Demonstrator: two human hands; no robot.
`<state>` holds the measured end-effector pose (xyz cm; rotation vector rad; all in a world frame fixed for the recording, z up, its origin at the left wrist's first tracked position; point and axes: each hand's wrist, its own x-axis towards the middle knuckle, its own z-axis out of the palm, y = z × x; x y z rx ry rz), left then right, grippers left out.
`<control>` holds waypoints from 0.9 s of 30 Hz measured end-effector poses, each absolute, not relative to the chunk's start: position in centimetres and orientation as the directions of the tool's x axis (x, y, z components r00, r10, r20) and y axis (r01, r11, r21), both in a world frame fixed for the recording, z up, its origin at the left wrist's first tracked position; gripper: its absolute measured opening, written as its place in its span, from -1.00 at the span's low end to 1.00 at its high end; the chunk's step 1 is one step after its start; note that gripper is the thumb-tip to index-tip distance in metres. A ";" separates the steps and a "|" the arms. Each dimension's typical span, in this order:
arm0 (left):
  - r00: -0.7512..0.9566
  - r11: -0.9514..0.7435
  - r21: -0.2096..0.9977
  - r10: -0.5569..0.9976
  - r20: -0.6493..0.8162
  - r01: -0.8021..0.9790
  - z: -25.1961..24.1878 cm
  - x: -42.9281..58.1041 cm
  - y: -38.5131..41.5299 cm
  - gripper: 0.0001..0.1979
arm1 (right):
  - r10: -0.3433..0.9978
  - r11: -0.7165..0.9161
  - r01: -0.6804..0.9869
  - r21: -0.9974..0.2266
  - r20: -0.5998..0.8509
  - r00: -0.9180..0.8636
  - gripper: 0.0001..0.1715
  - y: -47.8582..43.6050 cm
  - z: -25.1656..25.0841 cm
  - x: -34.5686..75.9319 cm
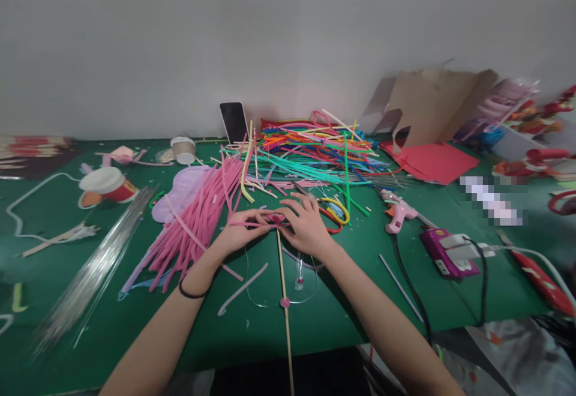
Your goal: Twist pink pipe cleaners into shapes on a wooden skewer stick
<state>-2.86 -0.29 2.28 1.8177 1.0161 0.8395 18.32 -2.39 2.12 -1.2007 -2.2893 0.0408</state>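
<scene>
Both my hands meet at the top of a thin wooden stick (282, 267) that runs down toward my lap. My left hand (240, 232) is closed, pinching a pink pipe cleaner (245, 224) between thumb and fingers. Opposite it, my right hand (306, 225) has thumb and index finger closed on a small dark pink pipe-cleaner shape (276, 218) at the stick's tip; its other fingers are raised. A pink bead-like piece (285, 303) sits lower on the stick. Beneath my hands lie a clear tube (299, 271) and a loose lilac pipe cleaner (243, 288).
Left of my hands are bundled pink pipe cleaners (193, 228), thin wires (96, 264) and a tipped paper cup (119, 189). Behind lie a multicoloured pipe-cleaner heap (310, 150) and a phone (234, 121). A pink glue gun (398, 211) and purple power strip (445, 255) with cables are at right.
</scene>
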 end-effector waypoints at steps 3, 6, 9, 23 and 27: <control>0.434 -0.259 0.920 0.894 0.113 0.294 2.3 -2.6 -0.4 -0.86 | 0.767 0.620 0.731 -0.284 0.411 -0.492 -0.71 -2.3 2.1 18.3; 0.426 -0.219 0.938 0.900 0.088 0.268 2.5 -2.6 -0.5 -0.85 | 0.762 0.639 0.705 -0.308 0.380 -0.524 -0.73 -2.0 2.0 18.5; 0.410 -0.206 0.949 0.907 0.093 0.239 2.6 -2.6 -0.6 -0.82 | 0.757 0.647 0.688 -0.328 0.382 -0.530 -0.71 -1.8 1.9 18.9; -0.040 -0.166 0.968 0.983 0.177 0.190 4.5 -5.7 0.7 -0.64 | 0.798 0.602 0.680 -0.418 0.341 -0.497 -0.71 -1.6 1.8 19.1; 0.110 -0.349 0.641 0.918 0.382 0.683 7.4 -6.6 0.7 -0.60 | 0.782 0.623 0.636 -0.455 0.364 -0.505 -0.69 -1.7 1.8 19.1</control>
